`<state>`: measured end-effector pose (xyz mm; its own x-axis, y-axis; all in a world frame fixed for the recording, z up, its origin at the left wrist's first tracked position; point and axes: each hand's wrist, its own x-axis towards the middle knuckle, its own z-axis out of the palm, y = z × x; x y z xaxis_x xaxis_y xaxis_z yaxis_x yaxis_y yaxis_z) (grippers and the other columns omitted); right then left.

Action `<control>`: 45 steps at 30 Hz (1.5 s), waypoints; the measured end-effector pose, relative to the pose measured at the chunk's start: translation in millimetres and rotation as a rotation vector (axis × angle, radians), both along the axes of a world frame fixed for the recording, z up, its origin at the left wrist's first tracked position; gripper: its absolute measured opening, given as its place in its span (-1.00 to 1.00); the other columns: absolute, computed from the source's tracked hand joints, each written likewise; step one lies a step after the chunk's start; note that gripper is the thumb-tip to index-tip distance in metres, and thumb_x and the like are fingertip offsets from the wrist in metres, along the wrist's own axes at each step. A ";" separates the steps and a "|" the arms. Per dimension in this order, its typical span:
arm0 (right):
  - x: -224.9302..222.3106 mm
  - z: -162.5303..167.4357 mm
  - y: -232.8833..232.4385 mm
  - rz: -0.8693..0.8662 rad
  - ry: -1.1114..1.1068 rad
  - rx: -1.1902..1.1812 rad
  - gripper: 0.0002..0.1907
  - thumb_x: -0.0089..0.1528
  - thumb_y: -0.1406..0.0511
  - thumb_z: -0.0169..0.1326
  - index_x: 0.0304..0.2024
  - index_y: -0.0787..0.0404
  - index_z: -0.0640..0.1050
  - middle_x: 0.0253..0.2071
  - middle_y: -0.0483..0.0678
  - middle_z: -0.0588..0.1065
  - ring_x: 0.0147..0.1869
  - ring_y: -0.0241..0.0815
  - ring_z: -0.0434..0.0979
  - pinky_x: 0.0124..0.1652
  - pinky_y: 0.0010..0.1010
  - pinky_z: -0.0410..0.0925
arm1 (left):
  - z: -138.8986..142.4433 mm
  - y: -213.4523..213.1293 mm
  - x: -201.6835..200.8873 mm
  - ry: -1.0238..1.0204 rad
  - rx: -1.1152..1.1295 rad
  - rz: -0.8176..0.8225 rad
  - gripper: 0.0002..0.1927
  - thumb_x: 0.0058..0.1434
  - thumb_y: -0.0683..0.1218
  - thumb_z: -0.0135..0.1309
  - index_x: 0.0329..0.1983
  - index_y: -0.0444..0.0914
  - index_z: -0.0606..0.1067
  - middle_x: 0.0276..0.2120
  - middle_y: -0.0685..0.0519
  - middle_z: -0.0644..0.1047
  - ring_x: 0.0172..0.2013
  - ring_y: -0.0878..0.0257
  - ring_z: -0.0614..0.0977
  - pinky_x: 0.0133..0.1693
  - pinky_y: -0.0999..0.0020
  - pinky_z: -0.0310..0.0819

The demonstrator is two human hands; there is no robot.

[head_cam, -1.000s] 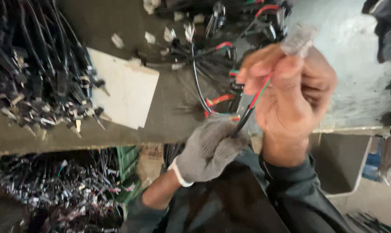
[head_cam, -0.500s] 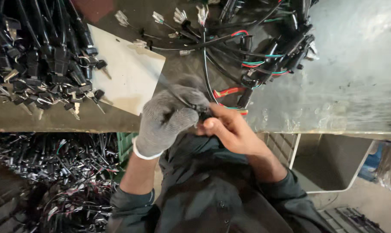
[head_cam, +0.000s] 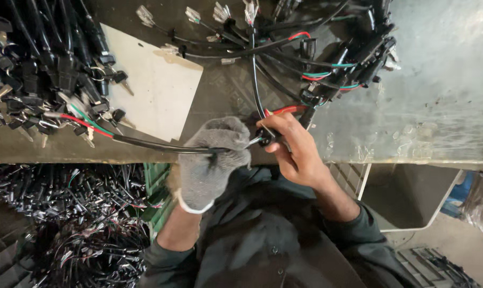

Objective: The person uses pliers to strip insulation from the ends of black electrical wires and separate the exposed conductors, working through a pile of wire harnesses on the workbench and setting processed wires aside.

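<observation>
While the grey workbench [head_cam: 439, 106] carries a white card [head_cam: 156, 90] and a bundle of black wire harnesses [head_cam: 44, 69], the gloved left hand [head_cam: 212, 160] is clenched around a black sheathed cable [head_cam: 145, 143] at the bench's near edge. Bare right hand [head_cam: 295, 152] pinches a small black connector [head_cam: 264, 140] just beside the glove.

- One camera sits on the person's head.
- It looks straight down, close to the workbench [head_cam: 439, 106].
- The bench is far, the lap near.
</observation>
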<state>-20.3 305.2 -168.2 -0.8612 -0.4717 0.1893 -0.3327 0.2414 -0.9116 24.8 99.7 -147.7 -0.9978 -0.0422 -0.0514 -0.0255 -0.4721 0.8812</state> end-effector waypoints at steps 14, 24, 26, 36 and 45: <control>2.1 13.1 -2.3 -0.017 0.124 0.062 -0.43 0.12 0.67 -0.02 0.19 0.33 0.42 -0.01 0.16 0.46 0.00 0.08 0.54 -0.06 -0.32 0.44 | 1.8 3.0 -11.5 0.002 -0.628 0.022 -0.45 0.04 -0.08 0.48 0.06 -0.25 0.49 -0.18 0.10 0.68 -0.13 0.24 0.74 0.02 0.32 0.62; 7.6 10.2 -1.2 0.027 -0.205 -0.171 -0.69 0.41 0.35 -0.08 0.16 0.40 0.38 -0.14 0.02 0.44 -0.16 -0.20 0.44 -0.16 -0.35 0.34 | 4.2 9.3 -5.4 0.140 -0.870 -0.011 -0.43 0.30 0.01 0.20 0.28 -0.37 0.39 -0.02 0.02 0.67 0.03 0.06 0.73 0.28 0.17 0.48; 5.9 3.6 2.4 0.087 -0.492 -0.277 -0.69 0.46 0.25 -0.07 0.12 0.36 0.47 -0.25 -0.10 0.44 -0.26 -0.35 0.39 -0.24 -0.45 0.31 | 1.6 17.0 1.3 0.294 -1.052 0.057 -0.56 0.41 -0.04 0.15 0.26 -0.36 0.46 0.12 -0.09 0.59 0.15 -0.06 0.63 0.25 0.18 0.48; 22.3 0.8 -0.5 0.242 -0.256 -0.303 -0.72 0.47 0.25 -0.12 0.02 0.37 0.45 -0.12 0.01 0.45 -0.03 -0.21 0.40 -0.04 -0.28 0.32 | 0.2 -8.8 -3.5 0.516 -0.786 -0.230 -0.50 0.30 0.07 0.21 0.24 -0.21 0.48 0.26 -0.02 0.49 0.30 -0.03 0.49 0.35 0.00 0.32; 33.0 -47.7 10.6 0.694 -0.647 -0.459 -0.73 0.47 0.15 0.01 -0.14 0.24 0.49 -0.31 -0.15 0.48 -0.21 -0.40 0.43 -0.20 -0.49 0.33 | -8.6 -23.8 -3.3 0.445 -0.410 -0.468 -0.68 0.18 0.00 0.33 -0.03 -0.18 0.62 -0.05 0.12 0.67 0.08 0.16 0.66 0.38 -0.03 0.24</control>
<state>12.7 315.7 -215.9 -0.4300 -0.8997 0.0757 0.3174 -0.2291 -0.9202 21.5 75.9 -156.3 -0.8393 0.4611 0.2880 0.2557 -0.1328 0.9576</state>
